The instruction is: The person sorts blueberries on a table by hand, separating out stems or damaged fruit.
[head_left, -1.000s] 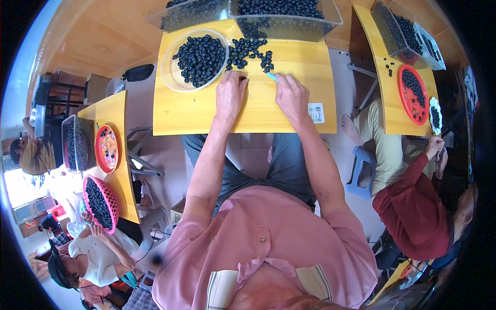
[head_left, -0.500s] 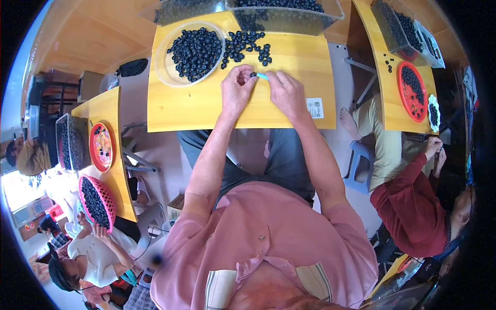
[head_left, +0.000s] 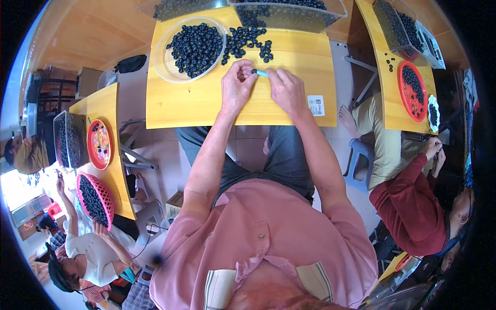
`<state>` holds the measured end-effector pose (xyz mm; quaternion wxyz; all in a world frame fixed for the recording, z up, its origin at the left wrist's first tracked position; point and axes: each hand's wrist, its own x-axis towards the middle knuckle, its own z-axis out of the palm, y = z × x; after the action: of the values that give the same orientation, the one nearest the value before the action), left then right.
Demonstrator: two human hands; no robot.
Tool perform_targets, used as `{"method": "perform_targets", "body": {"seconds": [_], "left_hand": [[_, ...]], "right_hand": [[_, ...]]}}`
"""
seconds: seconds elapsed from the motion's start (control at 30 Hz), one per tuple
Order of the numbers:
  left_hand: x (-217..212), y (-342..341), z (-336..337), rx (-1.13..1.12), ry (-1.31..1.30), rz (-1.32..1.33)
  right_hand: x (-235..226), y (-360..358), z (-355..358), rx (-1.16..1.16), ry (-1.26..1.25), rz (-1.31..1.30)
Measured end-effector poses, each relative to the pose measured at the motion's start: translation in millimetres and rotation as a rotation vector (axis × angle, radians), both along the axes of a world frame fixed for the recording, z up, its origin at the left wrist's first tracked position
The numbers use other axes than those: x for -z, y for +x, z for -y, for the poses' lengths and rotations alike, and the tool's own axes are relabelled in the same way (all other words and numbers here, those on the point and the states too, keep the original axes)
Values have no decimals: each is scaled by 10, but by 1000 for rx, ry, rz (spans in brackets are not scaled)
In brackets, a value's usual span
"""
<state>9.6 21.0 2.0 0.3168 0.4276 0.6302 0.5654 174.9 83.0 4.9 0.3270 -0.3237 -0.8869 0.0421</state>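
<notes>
Left hand [head_left: 236,85] pinches one small dark round berry [head_left: 253,71]; right hand [head_left: 287,89] clamps a slim light-blue tool [head_left: 262,74] against it, above the yellow wooden surface [head_left: 206,106]. A loose pinch could let the berry roll off.

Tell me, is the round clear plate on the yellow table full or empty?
Nearly full. The clear plate holds a heap of dark round berries over most of its middle; only its left rim stays bare.
</notes>
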Motion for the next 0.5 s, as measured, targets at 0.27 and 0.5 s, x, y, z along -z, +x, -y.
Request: {"method": "perform_targets", "body": {"seconds": [0.27,0.5], "left_hand": [[98,-24,-26,-14,81,99],[77,-28,15,-35,89,205]], "right_hand": [[-5,-9,-6,-7,-7,-25],[6,-22,-52,122,-43,34]]}}
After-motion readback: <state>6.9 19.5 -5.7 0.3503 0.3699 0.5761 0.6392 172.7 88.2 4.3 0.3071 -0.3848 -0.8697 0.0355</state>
